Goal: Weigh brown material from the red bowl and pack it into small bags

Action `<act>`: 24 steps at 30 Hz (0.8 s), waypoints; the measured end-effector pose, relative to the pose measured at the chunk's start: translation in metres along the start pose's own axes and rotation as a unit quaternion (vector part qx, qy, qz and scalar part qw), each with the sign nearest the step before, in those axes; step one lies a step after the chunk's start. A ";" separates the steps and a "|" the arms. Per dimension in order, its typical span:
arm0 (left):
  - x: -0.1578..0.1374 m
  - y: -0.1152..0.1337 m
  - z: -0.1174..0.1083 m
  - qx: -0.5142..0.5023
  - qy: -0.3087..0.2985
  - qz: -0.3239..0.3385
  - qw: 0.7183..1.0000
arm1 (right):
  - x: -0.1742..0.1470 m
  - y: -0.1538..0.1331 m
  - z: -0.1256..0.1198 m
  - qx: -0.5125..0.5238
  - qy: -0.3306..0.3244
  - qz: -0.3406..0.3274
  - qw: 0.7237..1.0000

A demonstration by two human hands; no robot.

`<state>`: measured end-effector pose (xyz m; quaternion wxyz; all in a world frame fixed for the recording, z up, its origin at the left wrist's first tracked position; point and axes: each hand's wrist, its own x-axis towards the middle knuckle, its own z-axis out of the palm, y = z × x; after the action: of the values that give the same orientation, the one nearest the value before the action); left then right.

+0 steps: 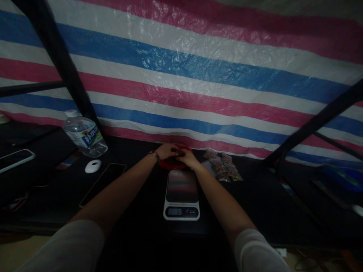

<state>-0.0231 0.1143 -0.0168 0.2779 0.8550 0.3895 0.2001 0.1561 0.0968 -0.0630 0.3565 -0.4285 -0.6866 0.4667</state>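
Both hands meet over a round red dish (165,165) at the back of the black table. My left hand (166,150), with a bracelet at its wrist, has its fingers curled inward. My right hand (186,157) faces it, thumb and fingers drawn together over the dish. Something dark shows between the fingertips, too dim and small to name, and the hands hide much of the dish. Just in front of the dish lies a white kitchen scale (182,189) with nothing on its platform. To the right of my right hand sit several small clear bags (222,168) of brownish bits.
A clear plastic bottle (85,136) stands at left, with a white oval object (93,166) and a dark phone (103,183) near it. Another phone (17,160) lies further left. Dark metal bars (68,71) and a striped plastic sheet (181,87) rise behind. A blue object (344,177) lies far right.
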 end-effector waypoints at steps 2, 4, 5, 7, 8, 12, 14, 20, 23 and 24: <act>0.000 0.000 -0.004 -0.001 -0.021 0.006 1.000 | -0.001 0.000 0.001 0.034 -0.009 -0.005 0.999; -0.001 0.001 -0.007 0.001 -0.028 0.010 1.000 | -0.002 -0.003 0.001 0.043 -0.009 -0.010 0.999; -0.001 0.002 -0.008 0.005 -0.026 0.010 1.000 | -0.003 -0.005 0.001 0.040 -0.008 -0.015 0.999; -0.002 0.003 -0.009 0.021 -0.015 0.012 1.000 | -0.005 -0.010 0.001 0.028 -0.013 -0.026 0.999; -0.002 0.004 -0.009 0.030 -0.008 0.015 0.999 | -0.006 -0.012 0.001 0.019 -0.017 -0.028 0.999; -0.002 0.008 -0.008 0.062 0.010 0.039 0.997 | -0.008 -0.016 0.003 -0.023 -0.019 -0.023 0.999; -0.003 0.011 -0.007 0.067 0.015 0.048 0.996 | -0.007 -0.014 0.003 -0.020 -0.015 -0.041 0.999; -0.005 0.018 -0.007 0.094 0.039 0.033 0.994 | -0.005 -0.011 0.005 0.035 -0.026 -0.058 0.997; -0.007 0.020 -0.006 0.088 0.051 0.041 0.994 | -0.004 -0.011 0.005 0.028 -0.009 -0.053 0.998; -0.009 0.020 -0.006 0.084 0.054 0.043 0.994 | -0.004 -0.012 0.004 0.013 -0.001 -0.049 0.999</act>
<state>-0.0207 0.0987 0.0000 0.1752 0.8792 0.3820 0.2244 0.1512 0.0893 -0.0537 0.3837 -0.3891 -0.7012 0.4580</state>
